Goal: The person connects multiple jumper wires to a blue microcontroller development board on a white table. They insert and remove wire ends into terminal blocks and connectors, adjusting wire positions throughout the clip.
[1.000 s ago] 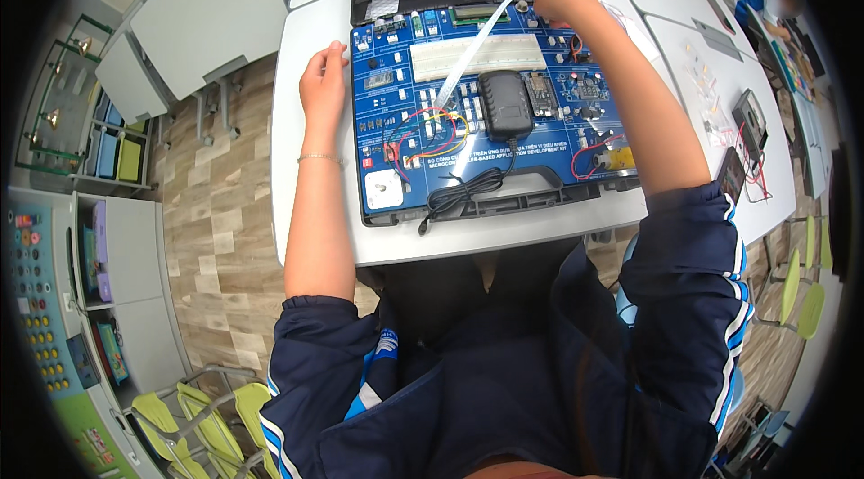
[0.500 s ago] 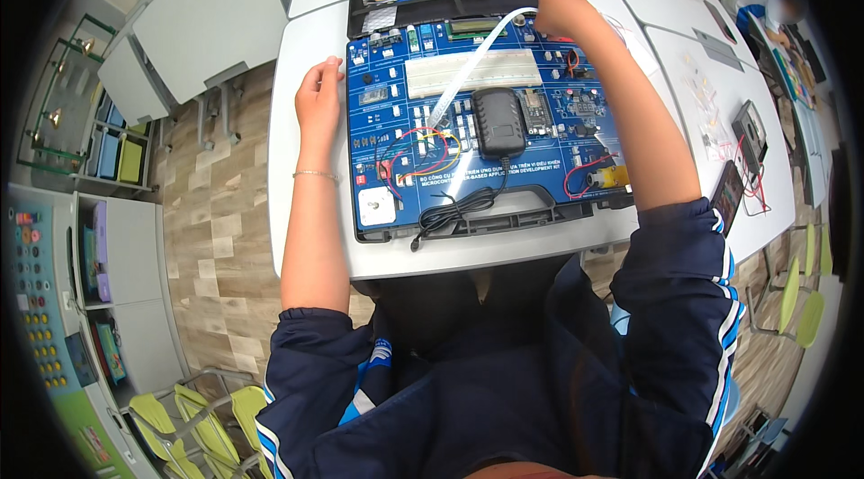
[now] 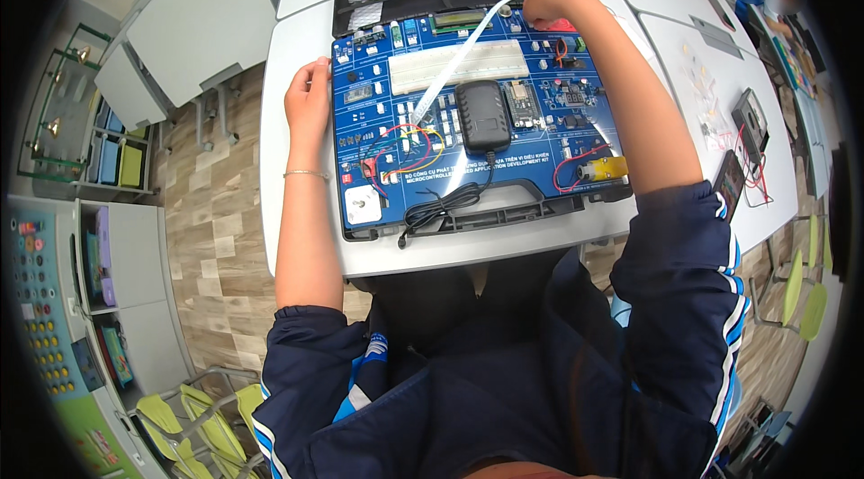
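"What's happening over there?"
"It's the right hand [image 3: 551, 0], up at one o'clock on the blue circuit board [image 3: 531, 144], and the white ribbon cable [image 3: 467, 45] runs right to its curled fingers! I'd call the step working that upper end."
"Pinching it, then?"
"Looks likely, but the fingertips are tucked out of sight. Can't tell."
"And the left hand [image 3: 308, 106]?"
"Nine o'clock, by the board's edge above the bench [image 3: 301, 43], fingers together and slightly bent; whether they grip anything, I can't tell."
"Where does the ribbon go?"
"Arching over the breadboard [image 3: 409, 74], down toward nine o'clock, near the coloured wires [image 3: 440, 148] at eight (quite a tangle, those)."
"So what does the next move call for?"
"A light touch, I'd judge: no tugging that lower end, and care around the black adapter [image 3: 482, 115] near the middle."
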`<action>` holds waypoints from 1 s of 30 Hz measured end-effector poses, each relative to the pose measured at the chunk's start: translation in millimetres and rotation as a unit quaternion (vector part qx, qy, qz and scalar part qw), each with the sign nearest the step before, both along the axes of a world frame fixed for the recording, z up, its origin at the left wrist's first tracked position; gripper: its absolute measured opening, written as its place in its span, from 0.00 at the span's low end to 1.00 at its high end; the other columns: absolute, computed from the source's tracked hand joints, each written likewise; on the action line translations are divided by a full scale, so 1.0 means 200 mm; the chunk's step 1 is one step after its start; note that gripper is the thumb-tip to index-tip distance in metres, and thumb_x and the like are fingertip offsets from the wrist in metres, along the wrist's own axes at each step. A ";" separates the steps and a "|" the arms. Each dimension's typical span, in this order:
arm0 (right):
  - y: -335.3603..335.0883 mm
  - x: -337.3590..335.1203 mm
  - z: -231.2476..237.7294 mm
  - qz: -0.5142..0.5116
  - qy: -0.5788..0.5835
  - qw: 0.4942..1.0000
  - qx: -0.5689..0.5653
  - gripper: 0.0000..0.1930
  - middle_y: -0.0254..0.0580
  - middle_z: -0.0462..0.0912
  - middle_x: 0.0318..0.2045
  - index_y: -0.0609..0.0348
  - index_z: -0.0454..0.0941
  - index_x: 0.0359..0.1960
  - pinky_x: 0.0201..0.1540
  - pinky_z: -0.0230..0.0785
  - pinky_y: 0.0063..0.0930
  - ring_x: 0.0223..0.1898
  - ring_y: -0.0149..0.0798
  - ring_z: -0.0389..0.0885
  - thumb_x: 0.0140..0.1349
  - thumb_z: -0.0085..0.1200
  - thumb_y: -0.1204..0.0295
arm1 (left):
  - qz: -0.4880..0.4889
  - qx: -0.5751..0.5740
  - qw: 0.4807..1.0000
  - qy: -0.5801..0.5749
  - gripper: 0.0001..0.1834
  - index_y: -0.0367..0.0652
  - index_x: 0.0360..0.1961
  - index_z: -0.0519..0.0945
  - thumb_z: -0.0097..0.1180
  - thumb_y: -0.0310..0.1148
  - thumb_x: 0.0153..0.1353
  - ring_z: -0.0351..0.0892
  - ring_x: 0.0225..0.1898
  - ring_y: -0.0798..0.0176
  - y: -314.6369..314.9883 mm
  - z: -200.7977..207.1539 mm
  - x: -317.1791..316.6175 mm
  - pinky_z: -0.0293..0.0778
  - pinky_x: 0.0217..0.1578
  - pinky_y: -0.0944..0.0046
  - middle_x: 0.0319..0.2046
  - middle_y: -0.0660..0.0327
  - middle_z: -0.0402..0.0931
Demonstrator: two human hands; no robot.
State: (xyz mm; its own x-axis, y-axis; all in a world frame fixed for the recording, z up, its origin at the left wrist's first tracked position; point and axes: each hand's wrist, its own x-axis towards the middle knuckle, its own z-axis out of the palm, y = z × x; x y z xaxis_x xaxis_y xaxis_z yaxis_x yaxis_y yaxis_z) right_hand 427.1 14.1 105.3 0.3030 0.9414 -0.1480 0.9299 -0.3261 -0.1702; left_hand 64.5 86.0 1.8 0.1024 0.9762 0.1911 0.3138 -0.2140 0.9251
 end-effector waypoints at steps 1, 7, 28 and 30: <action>0.02 -0.02 0.02 -0.005 0.006 1.000 -0.021 0.04 0.48 0.82 0.17 0.67 0.80 0.16 0.25 0.77 0.28 0.18 0.37 0.83 0.44 0.59 0.79 | 0.003 0.006 1.000 0.001 0.20 0.39 0.43 0.83 0.55 0.47 0.66 0.77 0.34 0.71 -0.01 0.00 -0.01 0.72 0.38 0.71 0.33 0.61 0.82; -0.01 0.06 0.03 -0.059 0.105 0.992 -0.026 0.03 0.44 0.84 0.18 0.64 0.85 0.20 0.28 0.77 0.26 0.18 0.33 0.82 0.46 0.59 0.78 | -0.010 0.006 1.000 -0.013 0.20 0.38 0.43 0.83 0.56 0.46 0.66 0.76 0.34 0.72 0.00 0.01 0.04 0.72 0.38 0.71 0.33 0.62 0.82; -0.28 0.67 -0.40 -0.083 -0.093 0.935 0.332 0.11 0.43 0.85 0.38 0.44 0.88 0.37 0.48 0.74 0.38 0.42 0.46 0.81 0.53 0.63 0.61 | -0.022 0.019 1.000 -0.011 0.16 0.41 0.44 0.83 0.57 0.43 0.66 0.74 0.30 0.74 0.02 -0.03 0.00 0.72 0.33 0.73 0.31 0.65 0.81; -0.26 0.64 -0.38 -0.077 -0.135 0.942 0.297 0.10 0.44 0.84 0.40 0.44 0.89 0.36 0.50 0.73 0.40 0.44 0.48 0.79 0.53 0.63 0.61 | -0.024 0.024 0.999 -0.012 0.17 0.40 0.44 0.83 0.57 0.43 0.66 0.74 0.30 0.74 0.01 -0.03 -0.01 0.72 0.33 0.72 0.32 0.65 0.81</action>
State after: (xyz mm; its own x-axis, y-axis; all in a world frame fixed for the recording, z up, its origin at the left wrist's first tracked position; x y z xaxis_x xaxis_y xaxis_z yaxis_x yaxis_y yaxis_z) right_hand 554.9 -37.2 30.2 0.3946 0.7754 0.4930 0.9146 -0.3831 -0.1294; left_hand 62.9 88.0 -5.2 0.1433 0.9601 0.2400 0.2804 -0.2719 0.9205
